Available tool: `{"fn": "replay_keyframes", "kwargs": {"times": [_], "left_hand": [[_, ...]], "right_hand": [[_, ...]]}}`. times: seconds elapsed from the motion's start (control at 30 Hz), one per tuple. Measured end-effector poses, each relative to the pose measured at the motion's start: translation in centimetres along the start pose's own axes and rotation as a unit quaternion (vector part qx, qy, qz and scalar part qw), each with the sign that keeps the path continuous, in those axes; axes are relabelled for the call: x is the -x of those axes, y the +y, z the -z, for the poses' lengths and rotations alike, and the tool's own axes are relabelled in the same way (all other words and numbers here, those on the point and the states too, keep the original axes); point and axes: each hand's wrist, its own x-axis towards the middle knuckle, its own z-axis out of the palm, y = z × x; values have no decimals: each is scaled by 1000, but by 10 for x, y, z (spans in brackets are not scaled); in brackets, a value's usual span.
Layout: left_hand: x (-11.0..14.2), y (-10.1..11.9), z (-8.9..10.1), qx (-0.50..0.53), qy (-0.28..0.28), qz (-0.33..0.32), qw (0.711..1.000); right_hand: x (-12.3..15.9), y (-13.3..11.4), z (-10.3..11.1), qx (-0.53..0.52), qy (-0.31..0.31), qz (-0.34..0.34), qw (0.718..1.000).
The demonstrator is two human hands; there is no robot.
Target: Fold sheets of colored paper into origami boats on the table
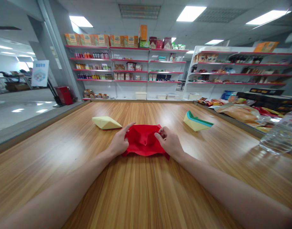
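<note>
Two hands work one red folded paper at frame centre, lying on the wooden table. Left hand grips the paper's left edge, index finger stretched along the top fold, thumb underneath or at the side, hard to tell which. Right hand pinches the paper's upper right corner, fingers curled tight on it. Hands sit apart, paper spanning between them. Paper partly folded, creased, raised in the middle. Pale yellow folded paper lies upper left of the red one, near but not touching. Stack of folded sheets, yellow with green and teal edges, lies upper right, well apart. Snack packets piled at right edge of frame. Clear plastic bottle blurred at far right. Store shelves with goods across the background.
</note>
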Motion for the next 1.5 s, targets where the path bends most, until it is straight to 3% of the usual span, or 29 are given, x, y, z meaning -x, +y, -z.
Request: {"fn": "replay_keyframes", "kwargs": {"times": [0.1, 0.2, 0.37, 0.57, 0.8, 1.0, 1.17, 1.33, 1.5], "left_hand": [[1, 10, 3, -31, -9, -18, 999], [3, 16, 3, -54, 11, 11, 998], [2, 17, -3, -54, 79, 58, 994], [-2, 11, -4, 20, 170, 109, 979], [-6, 4, -6, 167, 196, 160, 953], [-5, -7, -9, 200, 152, 145, 957], [-5, -13, -9, 125, 138, 173, 967], [-8, -17, -8, 97, 111, 183, 972], [-4, -9, -7, -41, 49, 167, 984]], "right_hand": [[1, -4, 2, -18, 4, 0, 1000], [2, -7, 3, -30, 2, 12, 999], [2, -7, 3, -9, 31, 12, 999], [-1, -5, 4, -53, 69, -7, 996], [-5, 2, 0, -134, 67, -79, 986], [-4, 1, -1, -127, 69, -80, 986], [-1, -1, 0, -115, 86, -38, 989], [-2, 3, -1, -117, 73, -39, 990], [-7, 13, -4, -37, 3, -53, 998]]}}
